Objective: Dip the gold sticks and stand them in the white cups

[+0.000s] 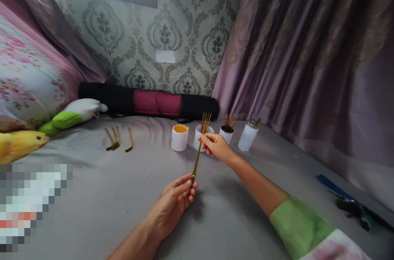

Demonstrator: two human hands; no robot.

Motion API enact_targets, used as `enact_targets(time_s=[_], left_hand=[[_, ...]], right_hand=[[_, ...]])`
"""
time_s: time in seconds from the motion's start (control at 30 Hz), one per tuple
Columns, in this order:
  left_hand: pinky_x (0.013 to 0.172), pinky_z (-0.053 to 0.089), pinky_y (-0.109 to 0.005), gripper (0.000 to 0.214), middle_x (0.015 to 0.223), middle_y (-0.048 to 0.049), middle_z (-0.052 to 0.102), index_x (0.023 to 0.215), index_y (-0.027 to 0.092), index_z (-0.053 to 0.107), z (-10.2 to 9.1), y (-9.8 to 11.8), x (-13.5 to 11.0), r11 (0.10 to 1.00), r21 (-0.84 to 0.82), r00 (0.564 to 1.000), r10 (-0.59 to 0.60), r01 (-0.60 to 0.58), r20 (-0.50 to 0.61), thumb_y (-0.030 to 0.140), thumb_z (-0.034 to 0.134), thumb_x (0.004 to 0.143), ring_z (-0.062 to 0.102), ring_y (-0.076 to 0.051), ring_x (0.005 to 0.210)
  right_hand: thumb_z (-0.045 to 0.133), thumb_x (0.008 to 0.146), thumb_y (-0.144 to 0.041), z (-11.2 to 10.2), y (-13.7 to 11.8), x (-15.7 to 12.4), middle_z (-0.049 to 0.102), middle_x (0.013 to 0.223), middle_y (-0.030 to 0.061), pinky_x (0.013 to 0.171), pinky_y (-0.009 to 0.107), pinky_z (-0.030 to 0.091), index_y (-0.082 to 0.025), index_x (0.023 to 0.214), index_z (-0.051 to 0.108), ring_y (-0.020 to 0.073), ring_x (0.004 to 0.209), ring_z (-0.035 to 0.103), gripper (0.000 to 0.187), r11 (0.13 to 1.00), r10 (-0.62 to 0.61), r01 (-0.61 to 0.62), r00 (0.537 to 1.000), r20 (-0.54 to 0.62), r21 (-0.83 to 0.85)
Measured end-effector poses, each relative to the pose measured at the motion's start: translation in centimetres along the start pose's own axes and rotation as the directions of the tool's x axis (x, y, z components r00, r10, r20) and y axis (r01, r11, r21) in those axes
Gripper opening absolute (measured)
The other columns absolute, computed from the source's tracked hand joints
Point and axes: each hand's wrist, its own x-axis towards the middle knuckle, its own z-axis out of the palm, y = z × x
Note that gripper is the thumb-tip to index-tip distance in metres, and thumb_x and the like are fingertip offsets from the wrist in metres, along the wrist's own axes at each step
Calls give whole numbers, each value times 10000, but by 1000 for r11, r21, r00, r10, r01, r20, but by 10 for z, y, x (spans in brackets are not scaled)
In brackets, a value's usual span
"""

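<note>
My left hand (177, 198) pinches the lower end of a gold-coloured fork (198, 151), which stands tilted with its tines up. My right hand (215, 146) pinches the same fork higher on its shaft, just below the tines. Behind the fork a row of white cups stands on the grey sheet: one with a yellow inside (179, 137), one right behind the tines (200, 136), one holding dark utensils (226, 132) and one at the right end (248, 136) holding more.
Several gold utensils (117, 139) lie loose on the grey sheet (101, 202) to the left. A black and maroon bolster (147, 103) lies against the wall. Pillows and a green-white soft toy (72, 115) sit at left. Curtains hang at right; dark tools (351, 204) lie near them.
</note>
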Motion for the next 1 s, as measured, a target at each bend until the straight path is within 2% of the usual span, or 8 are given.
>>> enact_targets(time_s=[0.3,0.6,0.77,1.0], left_hand=[[606,453,-199,332,849,-101,606,1016,95,538,0,1,-2,1000,-10,1000,-13,13,-15,118,616,694,560,-85,639],[598,457,-188,279,844,-86,605,960,94,570,-3,3,1,999,-29,999,-39,40,18,149,622,692,557,-82,642],[608,468,-185,249,830,-87,610,934,73,592,-8,11,6,994,-60,996,-93,94,10,166,606,704,566,-86,651],[564,472,-175,197,769,-71,607,895,67,593,-12,23,11,993,-103,997,-65,61,-35,144,589,713,561,-77,603]], right_hand=[[489,746,-399,-22,-12,11,487,544,-35,286,155,240,-145,754,553,27,346,352,262,999,-8,12,990,-142,30],[507,742,-383,-39,-10,2,514,570,-21,290,158,251,-132,724,545,25,347,364,255,998,39,-32,989,-144,51],[515,749,-356,-59,-14,7,531,575,-8,298,155,262,-132,718,554,27,360,373,229,999,20,-14,979,-204,33],[492,788,-262,-93,-34,24,537,570,4,302,148,252,-126,701,549,24,358,378,171,1000,-2,-1,933,-359,-7]])
